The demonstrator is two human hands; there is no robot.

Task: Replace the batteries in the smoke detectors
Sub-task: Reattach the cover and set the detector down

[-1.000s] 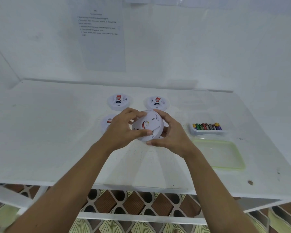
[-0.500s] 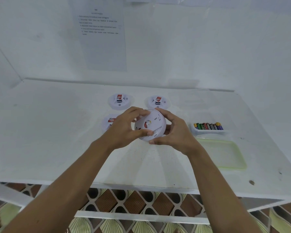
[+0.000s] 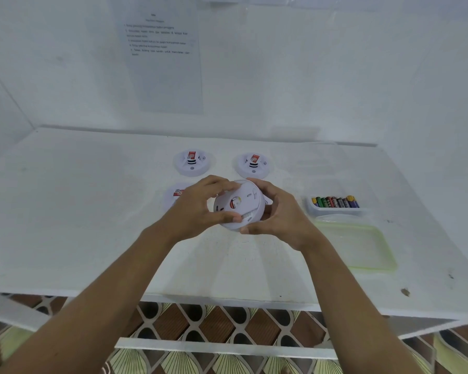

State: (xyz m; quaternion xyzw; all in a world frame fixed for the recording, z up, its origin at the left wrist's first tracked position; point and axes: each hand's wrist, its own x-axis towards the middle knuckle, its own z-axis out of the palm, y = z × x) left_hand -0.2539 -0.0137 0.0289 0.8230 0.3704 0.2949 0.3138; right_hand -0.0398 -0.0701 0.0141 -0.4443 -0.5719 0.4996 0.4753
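Round white smoke detector (image 3: pixel 241 205) gripped between both hands, lifted clear of the table.

A matte white table (image 3: pixel 92 211), lightly scuffed, is seen below a printed sheet (image 3: pixel 162 63) on the wall. A shallow, translucent green tray (image 3: pixel 362 247) lies to the right, with a small clear tray (image 3: pixel 312 209) of cylindrical batteries (image 3: pixel 335 202) just behind it. The smooth plastic disc is held tilted, flat underside shown to the camera. It is clasped by the left hand (image 3: pixel 197 209), fingers curled over the upper rim and thumb pressed at the lower edge. The right rim is cupped by the right hand (image 3: pixel 284 220). Two domed detectors (image 3: pixel 191 163) are set behind on the table, and a third (image 3: pixel 174 194) is half hidden by the left hand.
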